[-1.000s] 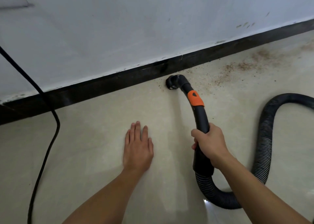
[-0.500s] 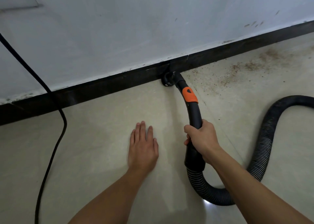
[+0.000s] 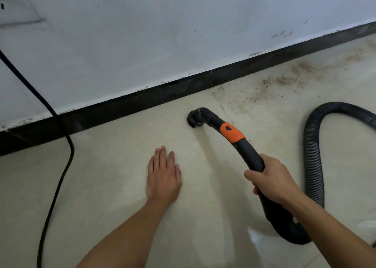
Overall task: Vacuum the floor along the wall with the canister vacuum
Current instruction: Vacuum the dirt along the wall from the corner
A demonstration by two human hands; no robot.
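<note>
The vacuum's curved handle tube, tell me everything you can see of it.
The handle tube is a curved, rigid black pipe, plastic by the look, with an orange band near its front. Its small round nozzle points down at the floor, short of the black baseboard and left of the scattered brown dirt. The right hand grips its middle. Behind the hand it joins a black ribbed hose that loops away to the right.
</note>
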